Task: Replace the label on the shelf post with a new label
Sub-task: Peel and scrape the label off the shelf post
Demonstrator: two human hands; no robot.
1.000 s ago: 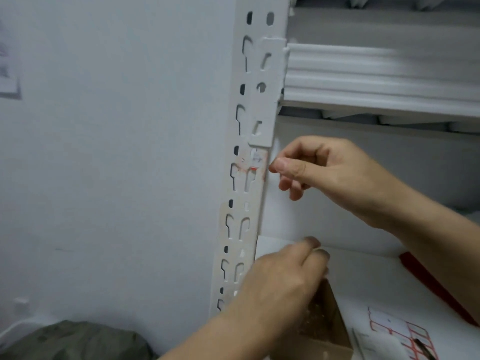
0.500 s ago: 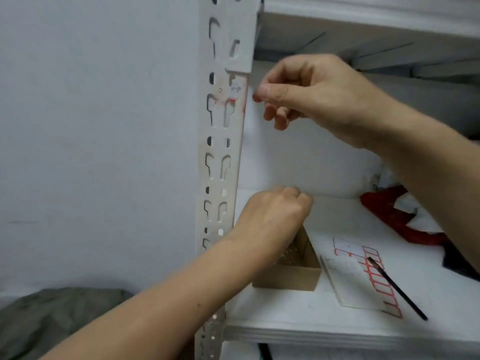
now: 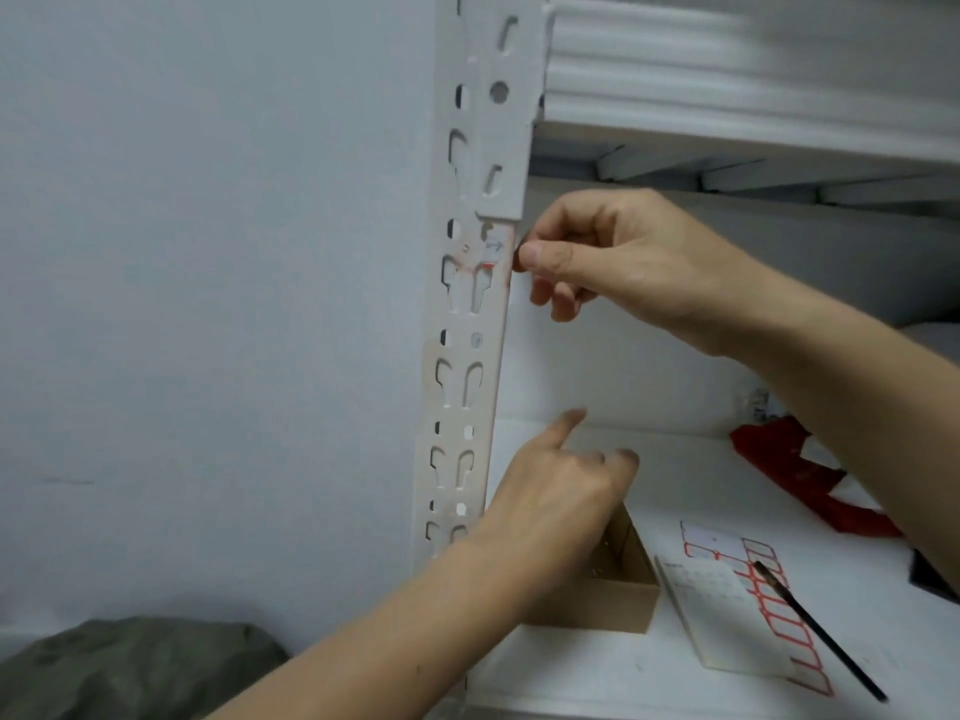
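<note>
Head view: the white slotted post (image 3: 470, 356) stands upright, and the old label (image 3: 494, 247), white with a red strip, is stuck on its face. Just right of the post, the right hand (image 3: 613, 252) pinches the label's right edge between thumb and forefinger. Lower, right of the post, the left hand (image 3: 550, 491) holds nothing, its fingers loose, above a brown box (image 3: 597, 610). Farther right on the shelf (image 3: 571, 678) lie a label sheet (image 3: 727, 615) and a pen (image 3: 821, 634).

My single head view looks forward and slightly down, close on the shelf post (image 3: 462, 350) and shelf (image 3: 597, 672).
</note>
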